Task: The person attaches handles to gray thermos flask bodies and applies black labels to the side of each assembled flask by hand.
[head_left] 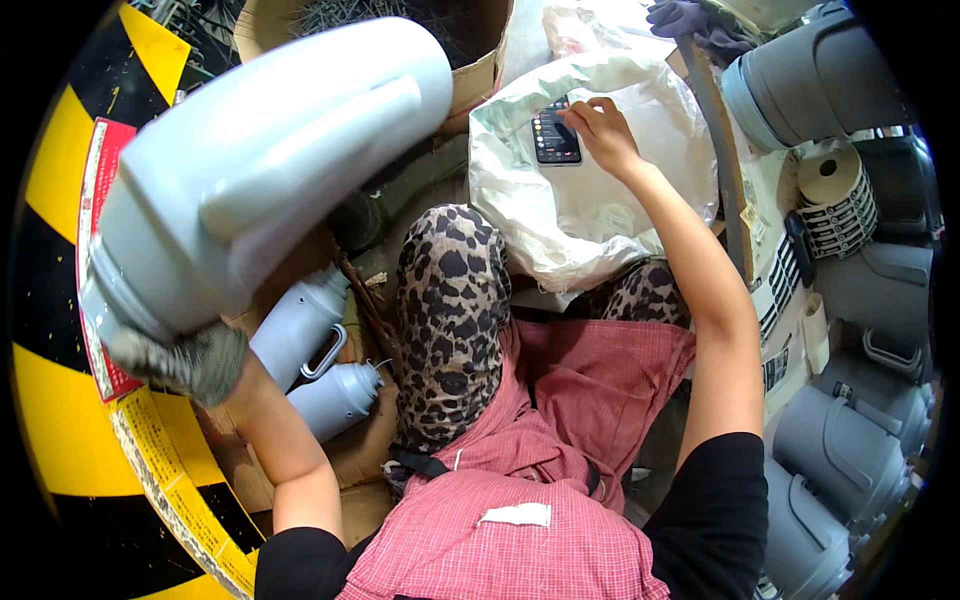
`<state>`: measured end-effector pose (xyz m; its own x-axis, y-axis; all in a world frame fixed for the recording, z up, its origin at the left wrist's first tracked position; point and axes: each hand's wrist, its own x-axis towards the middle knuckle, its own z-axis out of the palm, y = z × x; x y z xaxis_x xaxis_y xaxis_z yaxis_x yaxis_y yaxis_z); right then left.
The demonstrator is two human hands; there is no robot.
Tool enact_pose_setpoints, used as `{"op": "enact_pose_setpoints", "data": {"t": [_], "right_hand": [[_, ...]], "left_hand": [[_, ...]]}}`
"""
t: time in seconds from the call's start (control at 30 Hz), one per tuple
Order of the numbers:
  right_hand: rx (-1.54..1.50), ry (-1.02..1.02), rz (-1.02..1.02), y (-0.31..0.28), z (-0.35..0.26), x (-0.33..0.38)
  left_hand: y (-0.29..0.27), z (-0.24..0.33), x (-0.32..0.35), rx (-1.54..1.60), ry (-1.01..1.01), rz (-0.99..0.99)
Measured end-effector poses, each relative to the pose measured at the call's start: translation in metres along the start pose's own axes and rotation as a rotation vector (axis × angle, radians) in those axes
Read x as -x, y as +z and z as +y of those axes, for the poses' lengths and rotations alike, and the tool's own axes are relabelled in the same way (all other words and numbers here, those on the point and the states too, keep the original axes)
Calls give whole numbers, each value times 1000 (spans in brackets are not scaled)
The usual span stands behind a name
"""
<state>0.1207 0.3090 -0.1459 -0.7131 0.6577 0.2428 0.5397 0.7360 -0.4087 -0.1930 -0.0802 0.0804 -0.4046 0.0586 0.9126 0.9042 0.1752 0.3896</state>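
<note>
Leftward, the gloved left hand [185, 362] clasps a pale-blue flask casing [300, 130] by its narrow end.
The right hand [606, 135] reaches forward, half-curled and empty, at a smartphone [554, 142].

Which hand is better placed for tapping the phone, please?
Probably the right hand: it is bare and right at the phone, while the gloved left hand holds the large light-blue container.

Large casing [290, 140]: moulded in smooth plastic, finished glossy, light reflected in a bright streak. Phone [557, 138]: faced with smooth, glossy glass. Glove [195, 362]: made of matt, rough-looking cloth. Sack [515, 215]: formed of creased, plastic-looking sheet. Apron [470, 530]: sewn from matt woven cloth. Carton [478, 86]: made of matt cardboard. Label roll [838, 195]: wound from paper.
</note>
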Motion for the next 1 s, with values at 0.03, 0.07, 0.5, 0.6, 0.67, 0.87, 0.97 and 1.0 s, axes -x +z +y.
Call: {"op": "enact_pose_setpoints", "data": {"t": [0.03,0.07,0.5,0.6,0.67,0.87,0.97,1.0], "right_hand": [[22,15,-1,5,3,-1],[35,4,-8,8,5,-1],[49,301,-515,-67,4,74],[95,228,-654,-59,5,101],[109,268,-667,-55,8,108],[122,257,-477,-66,8,112],[144,210,-297,-77,3,112],[135,204,-315,-80,2,111]], "left_hand": [[-5,7,6,15,-37,-2],[-10,13,10,-22,14,-10],[-48,63,39,343,-69,-445],[-45,86,42,572,-92,-700],[-39,104,44,734,-95,-880],[-20,151,66,1112,-143,-1234],[-22,166,81,1103,-208,-1388],[-25,169,85,1094,-313,-1463]]}}
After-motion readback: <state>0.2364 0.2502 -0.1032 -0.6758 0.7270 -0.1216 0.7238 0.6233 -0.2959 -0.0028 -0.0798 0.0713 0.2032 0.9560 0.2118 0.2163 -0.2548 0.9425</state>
